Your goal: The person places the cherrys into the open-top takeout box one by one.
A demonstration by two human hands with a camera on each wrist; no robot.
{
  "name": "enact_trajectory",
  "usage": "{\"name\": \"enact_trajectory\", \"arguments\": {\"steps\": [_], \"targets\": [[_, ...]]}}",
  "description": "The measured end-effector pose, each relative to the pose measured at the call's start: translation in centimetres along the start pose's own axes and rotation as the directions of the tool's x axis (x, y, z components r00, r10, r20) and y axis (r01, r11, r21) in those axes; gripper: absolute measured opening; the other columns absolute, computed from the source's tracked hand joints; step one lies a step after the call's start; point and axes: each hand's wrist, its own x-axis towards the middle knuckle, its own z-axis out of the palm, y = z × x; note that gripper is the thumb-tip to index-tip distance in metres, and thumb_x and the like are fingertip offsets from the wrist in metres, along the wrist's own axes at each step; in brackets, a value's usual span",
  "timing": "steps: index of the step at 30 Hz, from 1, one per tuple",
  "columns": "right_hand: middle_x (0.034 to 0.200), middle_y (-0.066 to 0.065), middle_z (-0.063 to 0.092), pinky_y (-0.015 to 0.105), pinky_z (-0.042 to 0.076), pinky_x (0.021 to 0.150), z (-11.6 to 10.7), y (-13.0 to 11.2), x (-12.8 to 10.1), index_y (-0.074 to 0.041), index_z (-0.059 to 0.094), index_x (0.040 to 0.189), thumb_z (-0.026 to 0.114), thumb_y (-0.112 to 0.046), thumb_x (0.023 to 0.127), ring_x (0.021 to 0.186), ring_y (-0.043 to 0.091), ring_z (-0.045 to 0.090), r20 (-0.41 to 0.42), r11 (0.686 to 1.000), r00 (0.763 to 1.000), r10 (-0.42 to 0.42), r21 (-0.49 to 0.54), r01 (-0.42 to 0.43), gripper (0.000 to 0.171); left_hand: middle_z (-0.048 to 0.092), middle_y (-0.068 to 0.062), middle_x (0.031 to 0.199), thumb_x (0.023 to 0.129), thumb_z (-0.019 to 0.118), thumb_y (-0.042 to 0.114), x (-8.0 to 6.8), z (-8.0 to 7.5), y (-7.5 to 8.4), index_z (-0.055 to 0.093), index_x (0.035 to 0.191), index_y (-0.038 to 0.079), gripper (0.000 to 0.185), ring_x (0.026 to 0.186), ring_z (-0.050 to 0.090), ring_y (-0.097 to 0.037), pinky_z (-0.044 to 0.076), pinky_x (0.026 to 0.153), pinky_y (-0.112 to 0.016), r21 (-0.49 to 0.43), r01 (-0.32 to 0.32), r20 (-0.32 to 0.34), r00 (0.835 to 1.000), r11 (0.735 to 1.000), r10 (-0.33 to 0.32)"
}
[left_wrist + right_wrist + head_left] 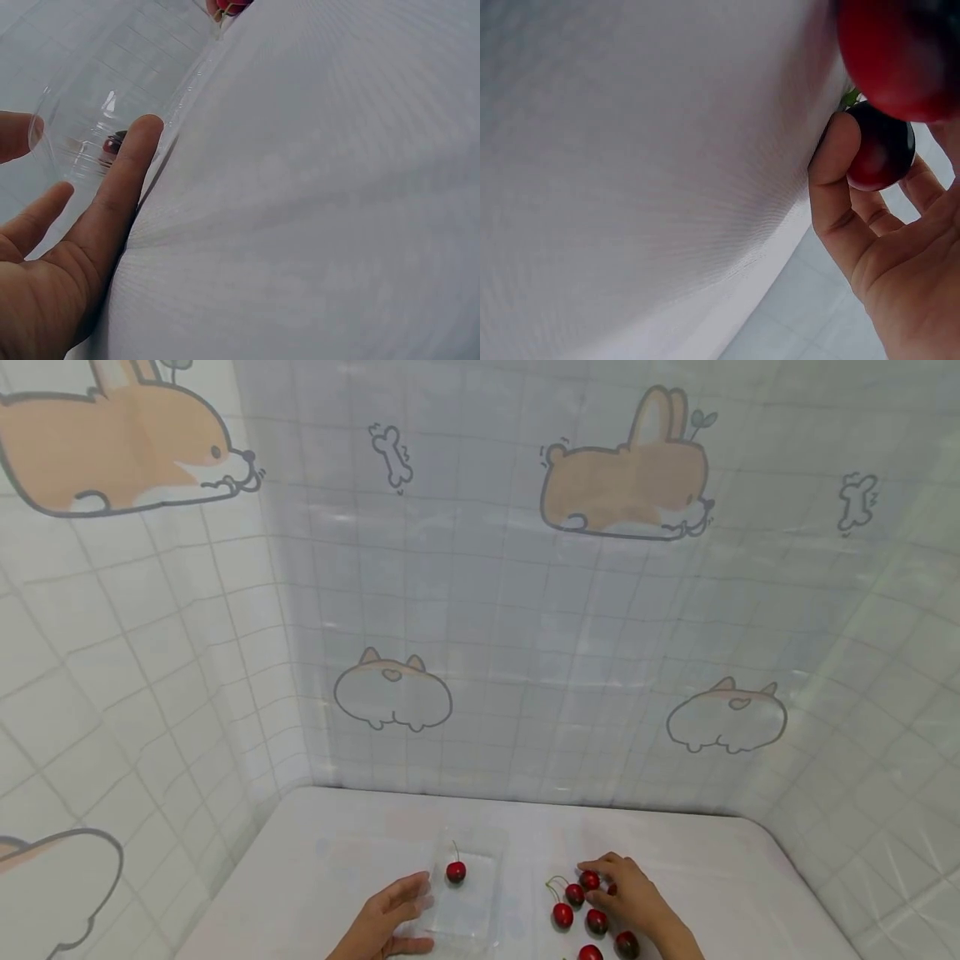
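Note:
A clear plastic box (463, 917) lies on the table with one stemmed cherry (456, 872) in it. My left hand (390, 920) is at the box's left side, fingers spread and fingertips right at its wall. In the left wrist view, the fingers (133, 154) lie along the clear plastic (142, 52). Right of the box, my right hand (628, 893) reaches into a group of loose cherries. Its thumb and fingers close around a dark red cherry (590, 880). The right wrist view shows the thumb (832, 161) against a cherry (881, 150), with other fingers behind it.
Several more cherries, among them one with a stem (562, 916) and a darker one (627, 944), lie close to the right hand. The white-covered table (360, 835) meets a tiled-pattern curtain (510, 635) with dog drawings at the back and sides.

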Motion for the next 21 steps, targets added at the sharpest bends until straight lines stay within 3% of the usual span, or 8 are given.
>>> {"name": "enact_trajectory", "arguments": {"steps": [21], "targets": [[0.099,-0.007,0.06,0.035,0.05,0.07,-0.9,0.4,1.0,-0.02,0.072,0.121,0.082,-0.02,0.085,0.083,0.017,0.051,0.027,0.999,1.0,-0.001,0.04,0.0,0.037,0.03,-0.026,0.158,0.1,0.064,0.018,0.2,0.4,-0.2,0.032,0.153,-0.006,0.066,0.123,0.055,-0.022,0.056,0.091,-0.051,-0.036,-0.029,0.006,1.0,0.999,0.029]]}}
